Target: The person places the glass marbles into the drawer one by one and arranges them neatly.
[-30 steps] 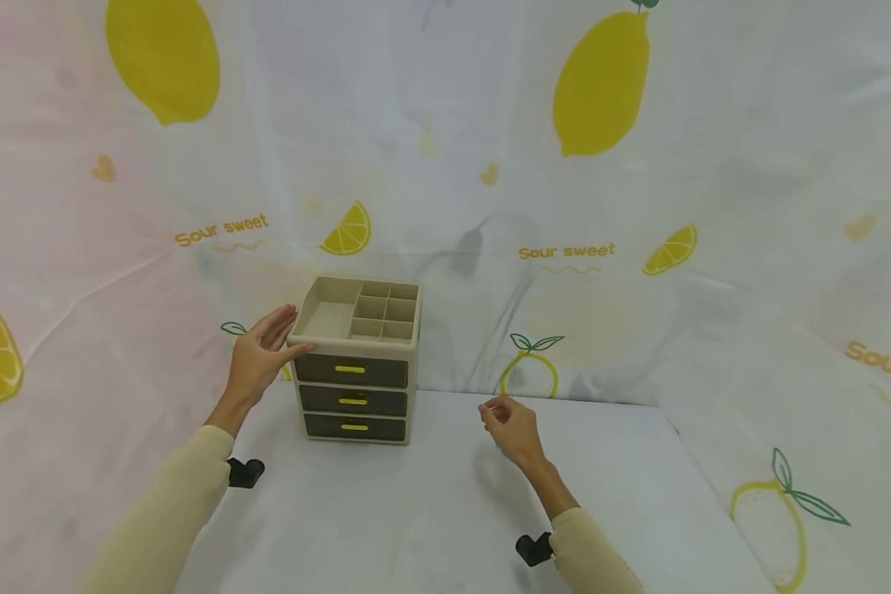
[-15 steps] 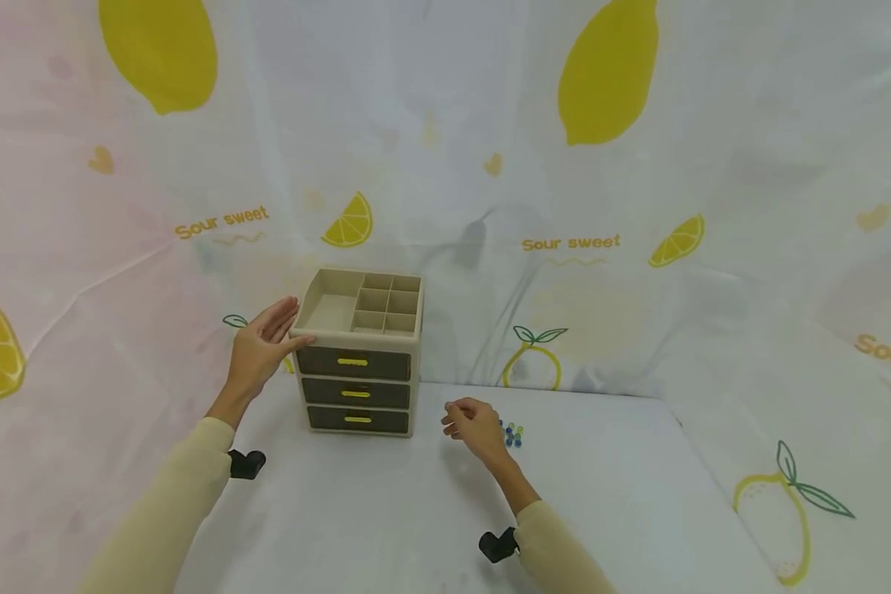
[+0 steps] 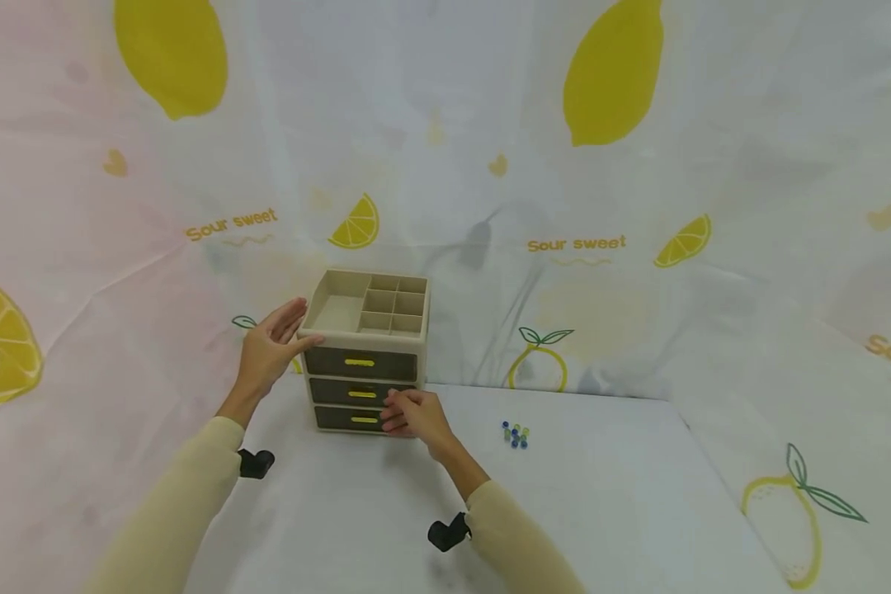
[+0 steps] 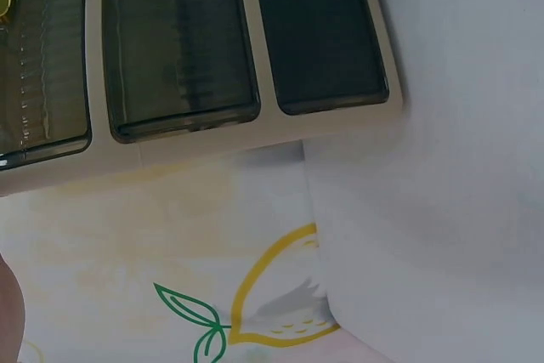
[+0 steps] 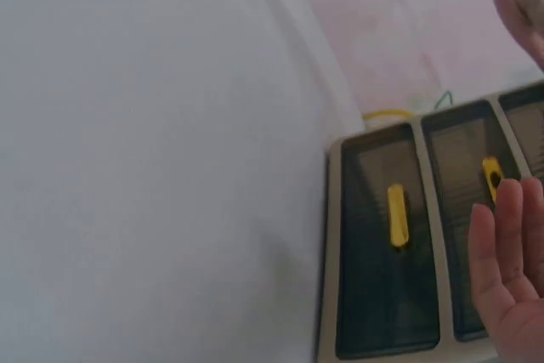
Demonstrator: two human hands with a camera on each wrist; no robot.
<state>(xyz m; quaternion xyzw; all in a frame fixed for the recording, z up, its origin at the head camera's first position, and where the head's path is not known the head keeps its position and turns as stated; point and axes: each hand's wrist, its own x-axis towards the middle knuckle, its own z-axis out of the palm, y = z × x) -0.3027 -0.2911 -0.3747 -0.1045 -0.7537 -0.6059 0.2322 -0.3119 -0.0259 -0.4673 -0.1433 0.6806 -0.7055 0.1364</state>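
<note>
A beige desktop drawer organizer [image 3: 421, 363] stands on the white table, with three dark see-through drawers and yellow handles. Its top is an open tray with one large and several small compartments. My left hand [image 3: 266, 351] rests at its upper left corner, fingers straight along the side and thumb on the front edge. In front of the two lower drawers, at their right half, is my right hand [image 3: 418, 419], its fingers loosely extended and holding nothing. The right wrist view shows these fingers [image 5: 508, 240] near the middle drawer's handle [image 5: 492, 178]. All three drawers are closed.
Several small blue and yellow-green glass marbles [image 3: 516, 435] lie in a cluster on the table [image 3: 601, 487], right of the organizer. Behind and beside the table hangs a white curtain [image 3: 445, 107] printed with lemons. Each wrist carries a black camera mount [image 3: 449, 532].
My right hand has moved left from above the marbles to the front of the organizer, uncovering the marbles. The left hand stays at the organizer's corner.
</note>
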